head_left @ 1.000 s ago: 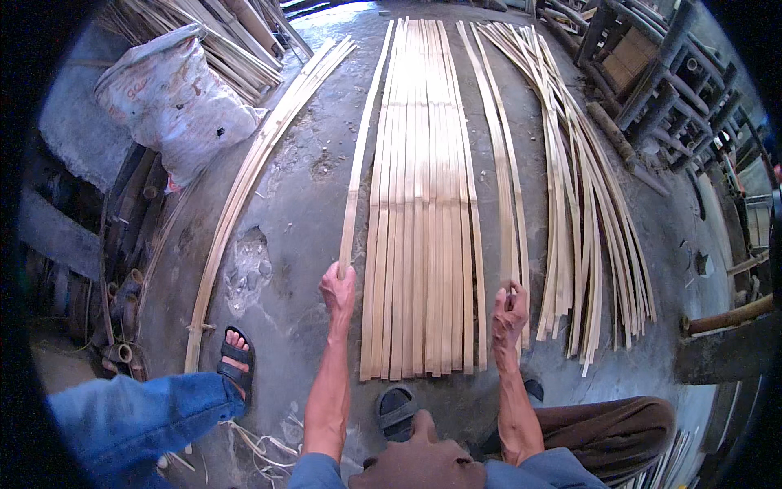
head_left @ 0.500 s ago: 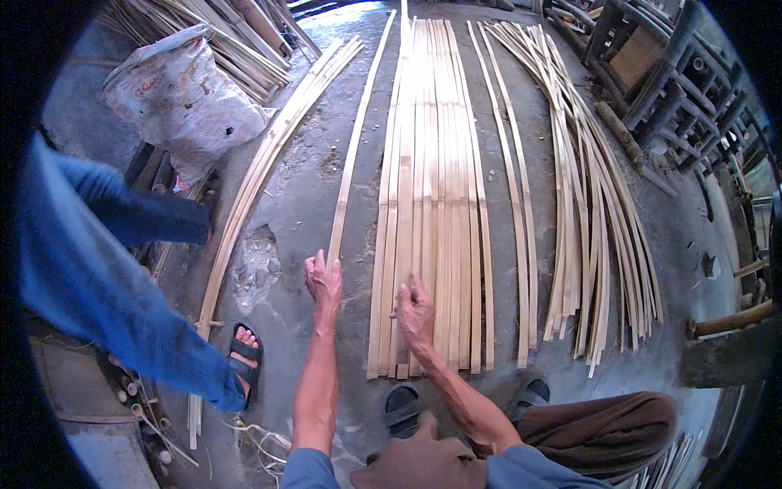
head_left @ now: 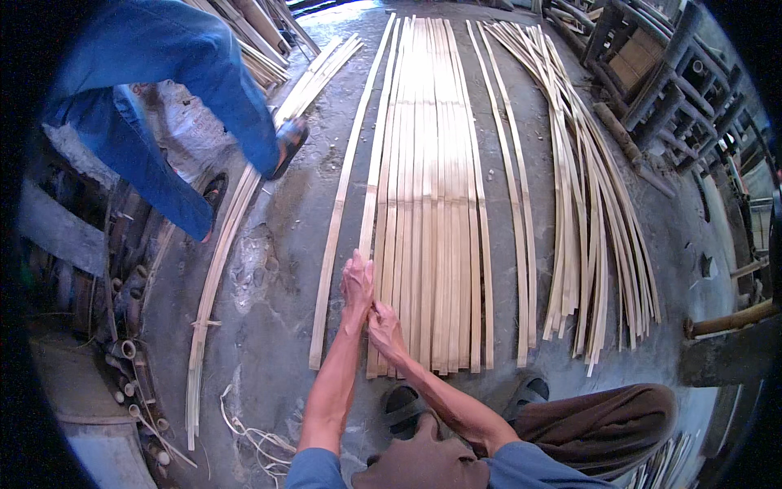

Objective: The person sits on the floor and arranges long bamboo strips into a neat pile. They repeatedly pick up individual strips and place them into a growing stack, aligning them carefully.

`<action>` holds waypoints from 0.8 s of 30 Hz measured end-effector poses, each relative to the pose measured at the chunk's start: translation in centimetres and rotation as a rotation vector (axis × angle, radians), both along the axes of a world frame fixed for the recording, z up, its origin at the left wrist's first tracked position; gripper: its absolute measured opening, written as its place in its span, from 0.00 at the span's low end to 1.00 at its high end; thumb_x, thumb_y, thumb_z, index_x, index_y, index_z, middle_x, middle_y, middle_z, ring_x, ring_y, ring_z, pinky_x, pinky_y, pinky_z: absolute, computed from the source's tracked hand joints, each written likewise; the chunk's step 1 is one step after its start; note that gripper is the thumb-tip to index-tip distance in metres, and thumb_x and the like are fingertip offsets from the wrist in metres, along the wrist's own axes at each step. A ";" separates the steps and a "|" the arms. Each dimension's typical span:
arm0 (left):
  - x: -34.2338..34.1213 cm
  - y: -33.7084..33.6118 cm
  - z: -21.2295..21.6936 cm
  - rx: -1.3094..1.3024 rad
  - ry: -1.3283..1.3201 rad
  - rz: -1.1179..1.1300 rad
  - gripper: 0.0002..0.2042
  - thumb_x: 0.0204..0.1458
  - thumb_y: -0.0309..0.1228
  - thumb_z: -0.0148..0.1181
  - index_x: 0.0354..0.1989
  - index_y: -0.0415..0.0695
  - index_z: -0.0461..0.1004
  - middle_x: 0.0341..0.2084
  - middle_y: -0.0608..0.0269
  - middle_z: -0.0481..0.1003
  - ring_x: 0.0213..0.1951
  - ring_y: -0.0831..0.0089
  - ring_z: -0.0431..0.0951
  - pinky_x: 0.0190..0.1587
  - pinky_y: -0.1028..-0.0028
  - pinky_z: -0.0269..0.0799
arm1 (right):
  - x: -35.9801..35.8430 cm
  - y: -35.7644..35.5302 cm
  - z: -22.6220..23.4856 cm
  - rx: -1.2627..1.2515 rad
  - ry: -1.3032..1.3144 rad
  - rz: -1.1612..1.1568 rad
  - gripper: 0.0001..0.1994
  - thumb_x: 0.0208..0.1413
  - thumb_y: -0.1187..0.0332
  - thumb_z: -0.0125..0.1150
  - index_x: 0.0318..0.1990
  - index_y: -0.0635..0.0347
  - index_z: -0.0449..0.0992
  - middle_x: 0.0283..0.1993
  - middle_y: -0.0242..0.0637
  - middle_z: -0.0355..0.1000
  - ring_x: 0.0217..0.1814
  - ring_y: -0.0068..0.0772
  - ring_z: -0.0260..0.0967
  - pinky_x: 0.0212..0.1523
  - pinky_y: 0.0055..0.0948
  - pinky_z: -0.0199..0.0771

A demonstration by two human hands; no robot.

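Bamboo strips (head_left: pixel 432 269) lie lengthwise, side by side, in a row on the concrete floor (head_left: pixel 281 350) before the person. At the row's left edge, the left hand (head_left: pixel 357 277) has its fingers bent around one loose strip (head_left: pixel 370 212); the right hand (head_left: pixel 386 328) is just beside the left wrist, fingertips hidden, so its grip cannot be told. A whitish sack (head_left: pixel 194 130) is partly covered by a co-worker's jeans-clad legs (head_left: pixel 171 49), its contents out of sight.
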State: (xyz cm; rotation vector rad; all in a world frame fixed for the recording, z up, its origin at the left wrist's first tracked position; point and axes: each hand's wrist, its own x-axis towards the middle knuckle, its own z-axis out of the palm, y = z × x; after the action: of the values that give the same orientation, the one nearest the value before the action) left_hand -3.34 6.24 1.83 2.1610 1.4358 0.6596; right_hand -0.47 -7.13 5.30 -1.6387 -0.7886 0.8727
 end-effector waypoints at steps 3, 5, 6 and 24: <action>0.0 -1.4 -0.3 0.016 0.039 0.015 0.22 0.61 0.36 0.54 0.58 0.33 0.65 0.40 0.35 0.75 0.41 0.39 0.77 0.41 0.49 0.73 | 1.3 -2.5 -2.8 -0.034 -0.154 0.015 0.16 0.65 0.65 0.49 0.55 0.59 0.76 0.44 0.47 0.72 0.44 0.41 0.71 0.50 0.33 0.72; -0.4 -1.7 -0.9 -0.021 0.117 0.024 0.25 0.63 0.39 0.52 0.63 0.37 0.63 0.43 0.38 0.75 0.43 0.41 0.78 0.42 0.49 0.75 | 2.2 -3.8 -3.8 -0.093 -0.159 0.066 0.16 0.64 0.66 0.48 0.53 0.59 0.77 0.47 0.47 0.71 0.46 0.42 0.71 0.50 0.34 0.72; -0.8 -1.7 -1.2 -0.036 0.131 0.030 0.25 0.63 0.39 0.52 0.64 0.37 0.62 0.43 0.39 0.75 0.42 0.41 0.78 0.42 0.49 0.75 | 2.1 -4.6 -3.1 -0.093 -0.119 0.060 0.16 0.64 0.66 0.49 0.54 0.58 0.77 0.46 0.46 0.70 0.46 0.39 0.71 0.50 0.34 0.72; 0.0 -1.7 -0.9 -0.144 0.314 0.060 0.26 0.62 0.39 0.51 0.64 0.37 0.59 0.50 0.46 0.65 0.47 0.47 0.76 0.39 0.50 0.77 | 14.8 -8.4 -4.5 -0.075 -0.378 -0.215 0.14 0.66 0.67 0.49 0.51 0.64 0.77 0.35 0.38 0.71 0.33 0.28 0.70 0.36 0.30 0.73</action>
State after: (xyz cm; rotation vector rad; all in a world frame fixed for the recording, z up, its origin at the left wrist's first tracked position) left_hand -3.37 4.56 0.91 2.1838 1.6556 0.2321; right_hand 14.34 -15.52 0.82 -1.9452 -0.8215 0.4503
